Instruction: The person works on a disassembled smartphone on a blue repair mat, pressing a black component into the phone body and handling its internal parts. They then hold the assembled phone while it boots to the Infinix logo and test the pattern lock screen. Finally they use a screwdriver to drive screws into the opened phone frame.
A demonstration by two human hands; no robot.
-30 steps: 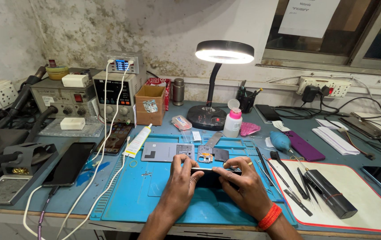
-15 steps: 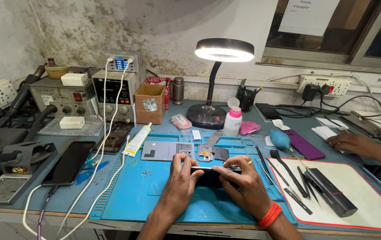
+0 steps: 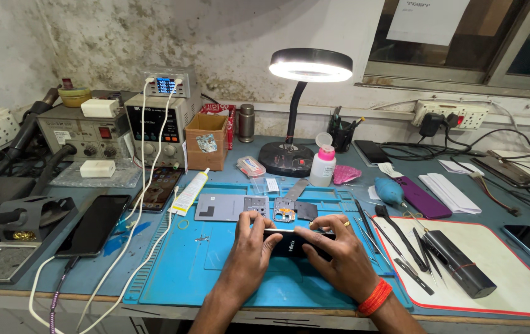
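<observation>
Both hands, left hand (image 3: 249,244) and right hand (image 3: 333,253), pinched a dark phone (image 3: 296,242) on the blue mat (image 3: 178,272); its grey back cover (image 3: 218,207) lay off, beyond it; reassembly unfinished.

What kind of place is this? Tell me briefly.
Most likely a phone repair bench: both hands hold a dark phone over a blue repair mat, beside a bench power supply and tweezers.

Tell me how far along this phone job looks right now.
Done: a grey back panel and small inner parts already lie off on the blue mat. In hand: the left hand and right hand grip a dark phone on its edge. Left: the loose parts are not yet back on, and the tools are lying out.
</observation>
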